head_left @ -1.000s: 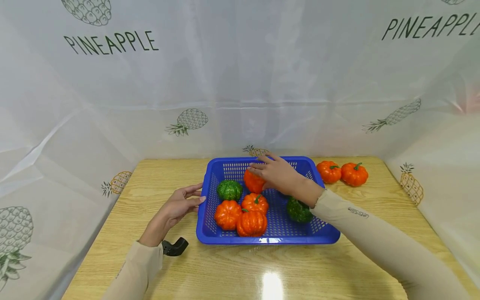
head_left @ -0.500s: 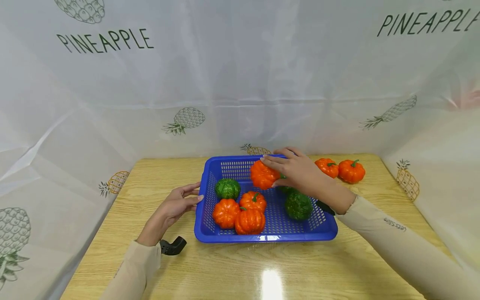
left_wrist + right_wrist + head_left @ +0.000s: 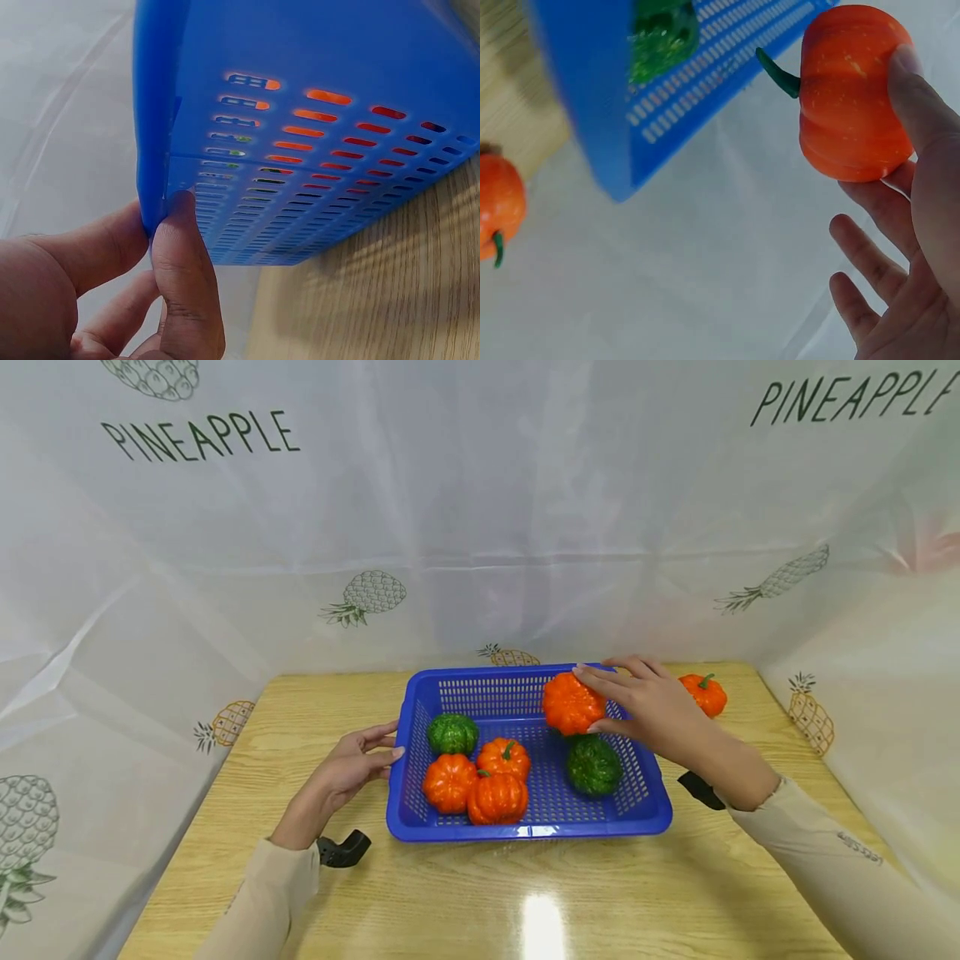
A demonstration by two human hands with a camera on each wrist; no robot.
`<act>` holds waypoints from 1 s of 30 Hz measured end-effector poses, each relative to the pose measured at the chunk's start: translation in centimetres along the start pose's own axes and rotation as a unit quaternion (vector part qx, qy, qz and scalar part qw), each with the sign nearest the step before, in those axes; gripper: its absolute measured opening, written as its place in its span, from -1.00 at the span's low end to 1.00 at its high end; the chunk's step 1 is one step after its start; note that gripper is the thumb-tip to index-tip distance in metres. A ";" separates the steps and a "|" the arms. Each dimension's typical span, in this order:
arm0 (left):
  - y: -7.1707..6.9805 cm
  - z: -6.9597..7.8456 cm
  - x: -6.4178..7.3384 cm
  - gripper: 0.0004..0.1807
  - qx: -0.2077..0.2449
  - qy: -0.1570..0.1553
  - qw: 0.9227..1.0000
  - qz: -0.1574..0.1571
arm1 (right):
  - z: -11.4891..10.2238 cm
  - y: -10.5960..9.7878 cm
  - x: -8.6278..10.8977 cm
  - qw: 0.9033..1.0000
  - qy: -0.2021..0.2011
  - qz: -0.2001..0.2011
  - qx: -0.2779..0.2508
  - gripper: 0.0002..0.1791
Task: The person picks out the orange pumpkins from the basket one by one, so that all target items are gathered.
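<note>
A small orange pumpkin (image 3: 572, 704) with a green stem (image 3: 778, 73) is held between the thumb and fingers of my right hand (image 3: 662, 710). It is above the back right part of a blue plastic basket (image 3: 480, 834). My left hand (image 3: 351, 770) pinches the basket's left rim, thumb and finger on either side of the edge (image 3: 154, 165). Inside the basket's left half sit a green pumpkin (image 3: 453, 734) and three orange pumpkins (image 3: 450, 783). Another green pumpkin (image 3: 593, 765) lies in the right half, just below the held one.
One orange pumpkin (image 3: 705, 695) stands on the wooden table (image 3: 450, 893), right of the basket. The right hand hides the spot beside it. A white pineapple-print sheet (image 3: 480, 510) hangs behind and at both sides. Black camera mounts (image 3: 343, 849) are at the wrists.
My right hand has carried the orange pumpkin rightward from the basket's back middle, uncovering the green one at right. The left hand stays on the rim. The view has shifted slightly.
</note>
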State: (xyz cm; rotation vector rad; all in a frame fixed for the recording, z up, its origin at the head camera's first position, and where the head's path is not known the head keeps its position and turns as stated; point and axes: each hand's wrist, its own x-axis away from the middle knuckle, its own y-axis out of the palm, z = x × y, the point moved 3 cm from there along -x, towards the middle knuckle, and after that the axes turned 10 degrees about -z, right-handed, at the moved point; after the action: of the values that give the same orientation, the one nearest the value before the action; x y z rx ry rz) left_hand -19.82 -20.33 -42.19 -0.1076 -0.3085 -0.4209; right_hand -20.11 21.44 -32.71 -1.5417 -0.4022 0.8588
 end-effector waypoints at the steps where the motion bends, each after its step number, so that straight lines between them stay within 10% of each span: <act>1: 0.0 0.0 0.0 -0.31 0.000 0.001 1.000 -0.001 | 0.2 -0.1 0.4 1.000 0.000 0.011 -0.004 -0.10; 30: -0.1 0.0 0.0 -0.30 -0.001 0.000 1.000 -0.007 | 7.9 0.0 10.7 0.990 0.116 0.082 0.026 0.02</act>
State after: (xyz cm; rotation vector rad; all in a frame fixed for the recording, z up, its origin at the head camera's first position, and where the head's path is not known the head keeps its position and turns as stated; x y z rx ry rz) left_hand -19.90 -20.42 -42.17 -0.1073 -0.3090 -0.4349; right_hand -18.67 34.37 -35.46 -1.6205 -0.0849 0.7980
